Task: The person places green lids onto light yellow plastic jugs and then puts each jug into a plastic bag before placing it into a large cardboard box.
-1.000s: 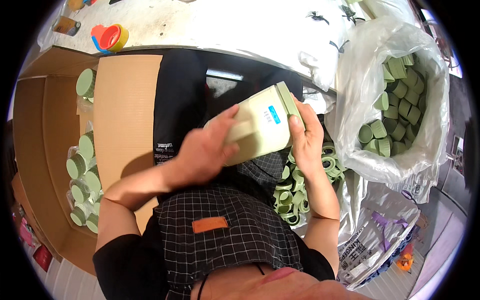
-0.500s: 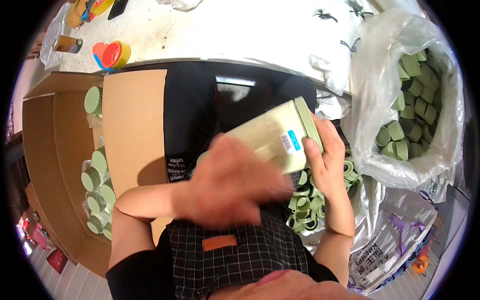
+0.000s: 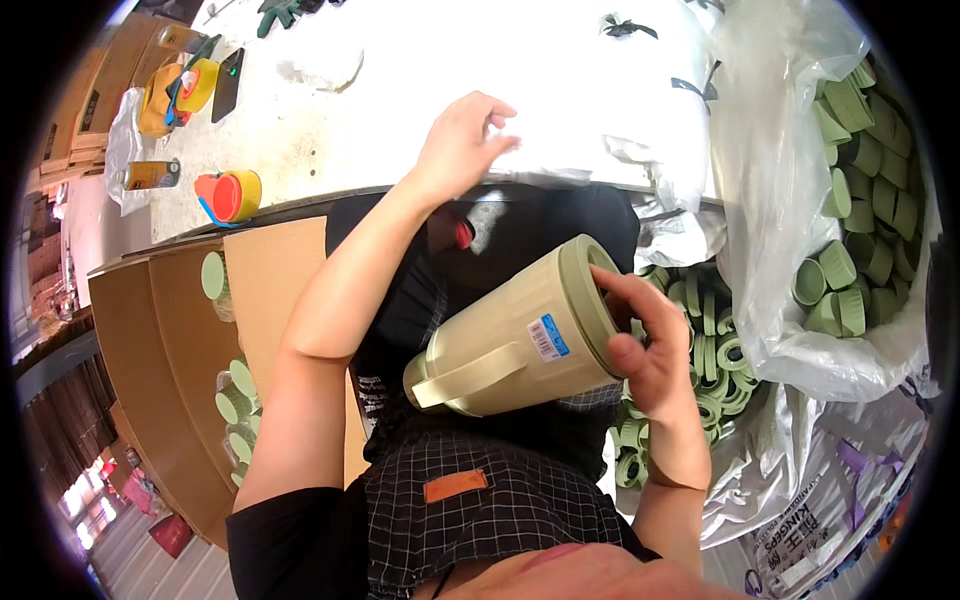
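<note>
A pale green plastic jug (image 3: 500, 345) lies tilted across my lap, with its handle and a blue and white sticker facing up. My right hand (image 3: 650, 345) grips the wide rim at its right end, with fingers hooked inside the opening and the thumb outside. Ahead of the jug, my left hand (image 3: 465, 150) reaches over the near edge of the white table (image 3: 400, 130). Its fingers are apart and slightly bent, with nothing visible in them. Below this hand, a small red spot and a whitish blur show against black plastic (image 3: 560, 215); I cannot make out what they are.
At left stands an open cardboard box (image 3: 160, 350) with several green-topped pieces (image 3: 232, 405). Green rings (image 3: 720, 375) lie beyond my right hand. A clear plastic bag (image 3: 770, 330) at right holds green caps (image 3: 870, 210). Tape rolls (image 3: 238, 195) and a phone (image 3: 228, 85) are on the table.
My left hand has left the jug and moved forward to the table edge. The jug has turned, so its handle and open end now show. The view has shifted toward the table.
</note>
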`<state>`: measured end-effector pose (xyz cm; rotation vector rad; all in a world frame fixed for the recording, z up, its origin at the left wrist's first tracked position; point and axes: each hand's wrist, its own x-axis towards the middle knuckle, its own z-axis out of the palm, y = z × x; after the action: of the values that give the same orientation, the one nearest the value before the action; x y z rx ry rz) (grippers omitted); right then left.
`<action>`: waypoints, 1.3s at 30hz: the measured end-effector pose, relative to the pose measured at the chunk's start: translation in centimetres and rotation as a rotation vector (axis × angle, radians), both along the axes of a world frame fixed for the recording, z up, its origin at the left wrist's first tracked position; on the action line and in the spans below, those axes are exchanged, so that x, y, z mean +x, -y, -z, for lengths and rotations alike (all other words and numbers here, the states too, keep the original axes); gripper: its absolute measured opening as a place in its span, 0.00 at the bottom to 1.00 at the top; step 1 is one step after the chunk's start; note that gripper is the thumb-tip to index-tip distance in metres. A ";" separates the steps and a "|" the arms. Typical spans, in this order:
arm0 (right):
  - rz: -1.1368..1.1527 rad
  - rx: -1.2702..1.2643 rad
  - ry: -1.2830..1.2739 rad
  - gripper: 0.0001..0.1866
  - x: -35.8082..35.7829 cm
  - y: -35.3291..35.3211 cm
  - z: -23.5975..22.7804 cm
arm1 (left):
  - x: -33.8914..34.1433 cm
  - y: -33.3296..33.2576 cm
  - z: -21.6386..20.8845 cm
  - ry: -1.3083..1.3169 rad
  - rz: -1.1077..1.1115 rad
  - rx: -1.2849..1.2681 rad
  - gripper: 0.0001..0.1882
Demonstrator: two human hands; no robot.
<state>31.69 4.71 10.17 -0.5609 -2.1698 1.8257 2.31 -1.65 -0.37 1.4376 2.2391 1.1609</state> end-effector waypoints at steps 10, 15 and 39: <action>0.277 -0.196 0.020 0.13 -4.0 -3.8 3.2 | 0.2 -1.8 -2.3 0.879 -0.126 0.197 0.11; 0.328 -0.070 -0.164 0.06 -7.1 -3.9 4.1 | 7.8 -1.0 -7.0 0.979 0.049 0.166 0.12; 0.540 -0.291 -0.392 0.08 -4.7 -5.0 6.2 | 9.2 0.6 -8.6 1.176 0.105 0.385 0.10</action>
<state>27.00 9.74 3.92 -0.6946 -1.3470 1.7605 11.55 -2.20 8.27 0.5943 1.1408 1.7954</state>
